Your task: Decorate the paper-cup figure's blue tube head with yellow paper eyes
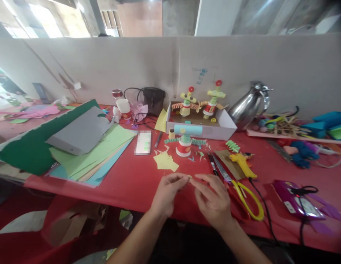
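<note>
Above the table's front edge, my left hand [167, 192] pinches a tiny yellowish paper piece [190, 176] between thumb and fingertips. My right hand [214, 201] reaches to the same piece with one fingertip, its other fingers spread. Just beyond stands a paper-cup figure [184, 146] with a red band, green folded arms and a light blue paper roll on top. Cut yellow paper [165, 161] and small scraps lie beside it. To the right of my right hand are yellow-handled scissors [249, 203], a black pen [213, 164] and a yellow glue gun [243, 164].
Two similar figures stand in a white box [203, 131] at the back. A steel jug [249, 104] is right of it. Coloured sheets [104, 154] and a grey box file [81, 130] lie left. Cables trail by a purple box [295, 201] on the right.
</note>
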`<state>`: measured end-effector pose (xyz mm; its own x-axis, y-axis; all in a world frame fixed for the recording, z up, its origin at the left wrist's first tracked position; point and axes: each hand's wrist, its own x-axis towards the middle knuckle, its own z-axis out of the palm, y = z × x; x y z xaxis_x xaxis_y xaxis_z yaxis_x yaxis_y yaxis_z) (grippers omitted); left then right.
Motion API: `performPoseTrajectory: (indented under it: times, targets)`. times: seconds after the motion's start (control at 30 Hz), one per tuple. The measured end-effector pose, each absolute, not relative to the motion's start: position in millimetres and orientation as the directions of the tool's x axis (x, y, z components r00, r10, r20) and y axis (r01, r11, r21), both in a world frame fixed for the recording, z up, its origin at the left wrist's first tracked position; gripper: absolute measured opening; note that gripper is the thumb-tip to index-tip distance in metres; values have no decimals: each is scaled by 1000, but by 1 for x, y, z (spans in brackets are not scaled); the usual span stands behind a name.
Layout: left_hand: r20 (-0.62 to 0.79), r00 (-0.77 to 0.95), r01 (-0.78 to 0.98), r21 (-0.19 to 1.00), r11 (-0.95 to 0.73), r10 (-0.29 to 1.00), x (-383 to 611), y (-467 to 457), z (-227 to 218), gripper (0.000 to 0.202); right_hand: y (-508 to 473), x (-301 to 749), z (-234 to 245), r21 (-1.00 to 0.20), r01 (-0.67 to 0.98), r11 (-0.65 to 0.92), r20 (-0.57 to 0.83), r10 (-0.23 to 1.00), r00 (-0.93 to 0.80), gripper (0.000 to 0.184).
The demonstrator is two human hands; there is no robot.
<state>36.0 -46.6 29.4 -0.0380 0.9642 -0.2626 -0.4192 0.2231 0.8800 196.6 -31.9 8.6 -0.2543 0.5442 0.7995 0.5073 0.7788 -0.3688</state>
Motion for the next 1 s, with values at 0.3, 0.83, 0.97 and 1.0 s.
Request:
performPoseTrajectory:
  times: [0.3, 0.83, 0.97, 1.0]
  targets:
    - [-272, 5, -338, 905, 258, 962, 31, -51, 26, 20, -27, 186, 20, -995, 27, 97, 85, 957, -278, 16]
    - [-240, 6, -218, 947, 236, 971, 28, -64, 18, 25, -42, 180, 8, -952, 240, 189, 129, 961, -245, 26]
    - [-273, -57, -273, 929, 248, 960, 24, -62, 16, 27, -38, 174, 8, -999, -13, -34, -28, 952, -304, 28]
    - [-282, -81, -276, 928, 251, 956, 23, -61, 16, 27, -38, 173, 8, -994, -74, -82, -55, 948, -313, 28]
